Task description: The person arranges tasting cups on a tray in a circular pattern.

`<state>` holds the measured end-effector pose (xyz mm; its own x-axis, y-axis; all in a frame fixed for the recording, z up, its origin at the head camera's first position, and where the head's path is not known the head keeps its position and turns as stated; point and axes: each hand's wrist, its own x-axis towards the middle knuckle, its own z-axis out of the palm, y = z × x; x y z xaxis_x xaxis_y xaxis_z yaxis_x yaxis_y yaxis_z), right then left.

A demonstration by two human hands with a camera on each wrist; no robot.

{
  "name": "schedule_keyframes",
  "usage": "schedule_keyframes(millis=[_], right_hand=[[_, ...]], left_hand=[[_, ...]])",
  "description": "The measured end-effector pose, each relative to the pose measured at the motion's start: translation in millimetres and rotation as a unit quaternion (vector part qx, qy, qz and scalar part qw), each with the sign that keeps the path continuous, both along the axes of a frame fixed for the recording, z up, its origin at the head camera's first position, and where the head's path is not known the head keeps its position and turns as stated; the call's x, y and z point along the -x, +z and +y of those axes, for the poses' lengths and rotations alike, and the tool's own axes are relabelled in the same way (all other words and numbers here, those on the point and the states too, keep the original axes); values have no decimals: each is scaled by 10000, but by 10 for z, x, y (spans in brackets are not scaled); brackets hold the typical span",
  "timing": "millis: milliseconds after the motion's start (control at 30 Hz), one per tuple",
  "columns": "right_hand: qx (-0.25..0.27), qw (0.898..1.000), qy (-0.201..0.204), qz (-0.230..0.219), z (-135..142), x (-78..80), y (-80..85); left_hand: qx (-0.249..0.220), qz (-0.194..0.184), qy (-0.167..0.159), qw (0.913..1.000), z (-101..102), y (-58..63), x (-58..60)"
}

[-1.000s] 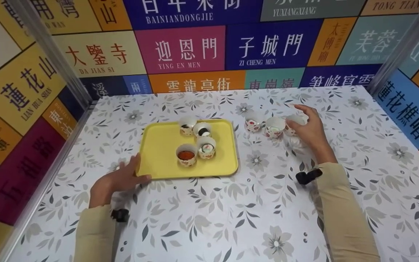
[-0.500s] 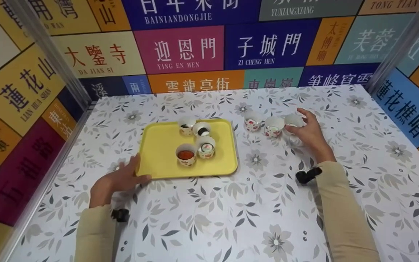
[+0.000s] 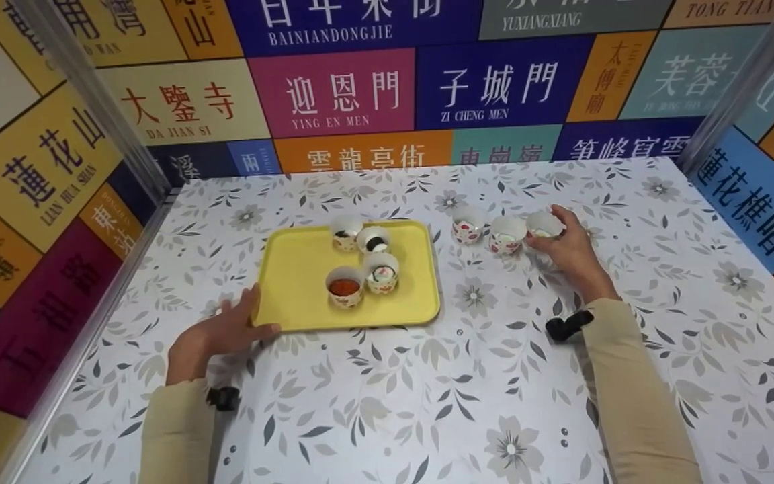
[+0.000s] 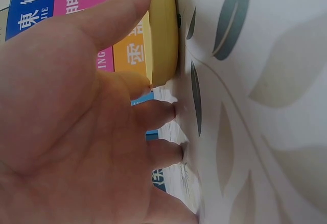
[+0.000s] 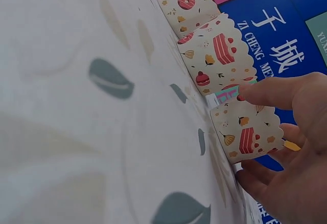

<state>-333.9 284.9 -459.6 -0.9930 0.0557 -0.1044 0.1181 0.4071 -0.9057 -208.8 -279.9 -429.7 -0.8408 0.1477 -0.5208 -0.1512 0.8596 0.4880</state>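
In the head view my right hand (image 3: pixel 574 252) holds the rightmost paper baking cup (image 3: pixel 541 227), its thumb on the left side and its fingers round the right. The right wrist view shows this cup (image 5: pixel 245 129) upright, with a cake print and scalloped rim, close over the table. Two matching cups, a middle one (image 3: pixel 506 236) and a left one (image 3: pixel 467 228), stand beside it. My left hand (image 3: pixel 222 329) rests against the near left corner of a yellow tray (image 3: pixel 293 269). In the left wrist view its fingers are extended, with the thumb along the tray's edge (image 4: pixel 164 35).
Several printed paper cups sit on the tray's right half, including one with orange-red contents (image 3: pixel 345 289) and one with a black-and-white piece (image 3: pixel 375 240). A flower-patterned cover lies over the table (image 3: pixel 414 403). Colourful panels (image 3: pixel 333 91) wall the back and sides.
My right hand has lowered slightly round the rightmost cup, its fingers closing in on the far side. The left hand and the tray have stayed in place.
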Motion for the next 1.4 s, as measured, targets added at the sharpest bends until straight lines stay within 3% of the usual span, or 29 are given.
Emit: schedule_keyframes(millis=[800, 967, 1200, 1400], right_hand=[[-192, 9995, -250, 25, -5, 7, -18], [-191, 9989, -414, 73, -16, 13, 16], [-215, 9982, -554, 60, -28, 9, 84], [-244, 9980, -580, 35, -46, 7, 138]], left_hand=[[-92, 50, -66, 9999, 0, 1, 0], [-70, -27, 64, 10000, 7, 10, -1], [-298, 112, -153, 9994, -11, -14, 8], [-316, 86, -148, 9994, -13, -19, 3]])
